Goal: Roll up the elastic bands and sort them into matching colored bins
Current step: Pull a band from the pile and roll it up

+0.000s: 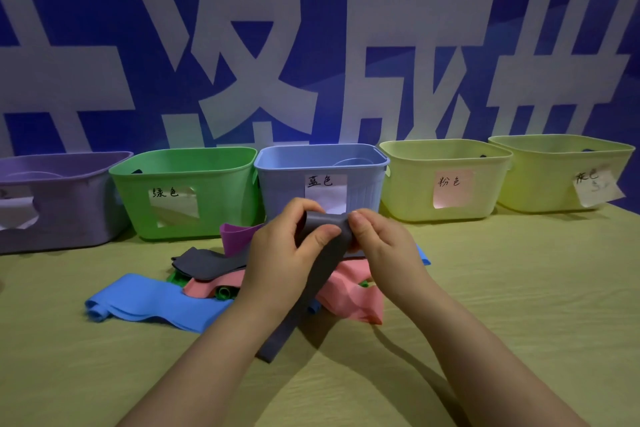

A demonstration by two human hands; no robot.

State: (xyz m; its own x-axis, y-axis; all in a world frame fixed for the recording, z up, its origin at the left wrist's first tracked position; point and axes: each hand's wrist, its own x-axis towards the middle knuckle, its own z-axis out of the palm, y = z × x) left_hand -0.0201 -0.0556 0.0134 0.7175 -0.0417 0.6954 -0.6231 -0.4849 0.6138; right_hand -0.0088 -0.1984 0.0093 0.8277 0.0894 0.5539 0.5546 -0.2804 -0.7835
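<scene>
A: Where's the grey band (320, 276)?
B: Left hand (284, 253) and right hand (382, 248) both pinch its top edge, just before the blue bin (320, 163); its tail reaches the table (502, 288).
A: Room?
B: The table runs wide right of the pile (214, 274).

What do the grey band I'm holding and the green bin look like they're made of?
The grey band is probably thin rubber or latex with a matte finish: it drapes limply and folds softly where it is pinched. The green bin is likely moulded plastic, smooth with a slight sheen: it has stiff walls, a rounded rim and a clean cut-out window.
</scene>
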